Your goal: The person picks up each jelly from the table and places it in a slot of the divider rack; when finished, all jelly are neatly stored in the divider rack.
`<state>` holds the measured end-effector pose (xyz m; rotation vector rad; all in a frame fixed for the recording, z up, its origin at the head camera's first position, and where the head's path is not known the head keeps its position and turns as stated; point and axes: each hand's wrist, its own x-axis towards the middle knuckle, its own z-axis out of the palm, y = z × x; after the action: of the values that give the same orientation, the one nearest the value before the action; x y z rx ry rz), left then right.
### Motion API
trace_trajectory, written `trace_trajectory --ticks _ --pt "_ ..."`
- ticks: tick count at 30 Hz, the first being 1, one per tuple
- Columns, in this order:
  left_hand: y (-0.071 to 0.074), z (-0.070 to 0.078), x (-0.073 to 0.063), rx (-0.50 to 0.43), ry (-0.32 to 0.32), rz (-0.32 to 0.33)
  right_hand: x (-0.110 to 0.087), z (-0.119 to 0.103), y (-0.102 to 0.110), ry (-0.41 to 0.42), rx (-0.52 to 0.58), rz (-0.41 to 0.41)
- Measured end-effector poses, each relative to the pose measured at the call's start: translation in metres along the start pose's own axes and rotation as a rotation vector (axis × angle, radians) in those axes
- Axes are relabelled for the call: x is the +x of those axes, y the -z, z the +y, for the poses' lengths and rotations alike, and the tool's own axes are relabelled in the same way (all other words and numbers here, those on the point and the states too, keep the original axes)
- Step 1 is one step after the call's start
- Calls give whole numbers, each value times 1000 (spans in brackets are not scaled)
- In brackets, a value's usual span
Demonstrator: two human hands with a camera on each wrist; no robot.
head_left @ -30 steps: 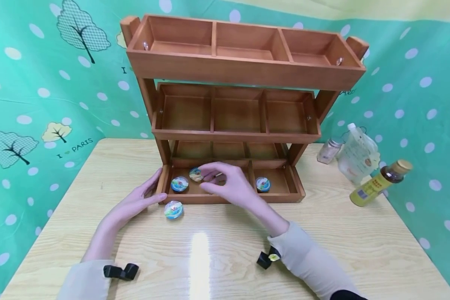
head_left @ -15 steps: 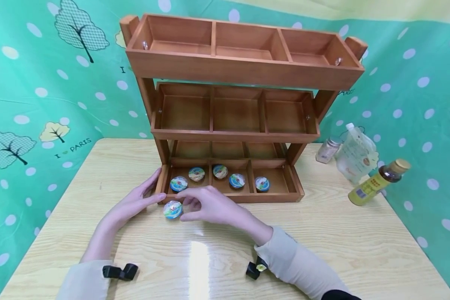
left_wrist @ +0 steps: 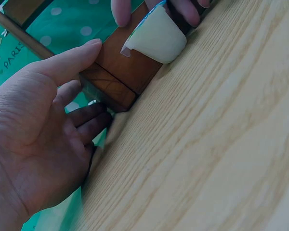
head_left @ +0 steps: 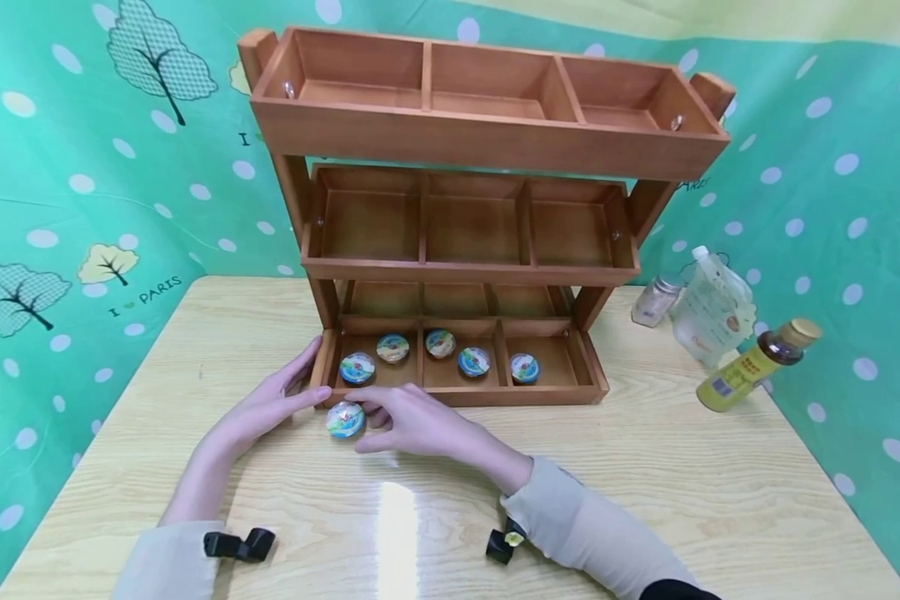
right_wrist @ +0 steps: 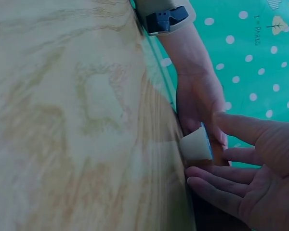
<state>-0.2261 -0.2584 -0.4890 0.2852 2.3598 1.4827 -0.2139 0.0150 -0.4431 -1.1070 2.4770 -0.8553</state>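
A small jelly cup (head_left: 345,420) with a blue printed lid stands on the table, just in front of the left end of the wooden rack (head_left: 525,398). My right hand (head_left: 420,425) spreads its thumb and fingers beside this cup; the right wrist view shows the white cup (right_wrist: 195,146) between them, without a clear grip. My left hand (head_left: 270,404) rests on the rack's lower left corner, its thumb laid straight on the front edge and its fingers along the side. In the left wrist view, the cup (left_wrist: 156,38) has a pale body and a small lid tab.
More cups sit in the rack's bottom tier: two in the left compartment (head_left: 375,337), two in the middle, and one cup (head_left: 525,368) at right. On the right stand a lidded jar (head_left: 655,302), a spouted pouch (head_left: 714,312) and a tilted-looking yellow-labelled bottle (head_left: 753,367).
My right hand has left the bottom tier's middle compartment, where two cups now show, and has come down and left to the cup on the table. The left hand stays on the rack.
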Motion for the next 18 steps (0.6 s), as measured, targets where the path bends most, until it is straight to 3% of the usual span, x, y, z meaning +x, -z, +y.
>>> trace_trajectory --ticks 9,18 --pt "0 2 -2 -10 17 -4 6 6 -9 -28 154 -29" --pt "-1 2 -1 -9 9 -2 11 8 -17 -15 220 -22"
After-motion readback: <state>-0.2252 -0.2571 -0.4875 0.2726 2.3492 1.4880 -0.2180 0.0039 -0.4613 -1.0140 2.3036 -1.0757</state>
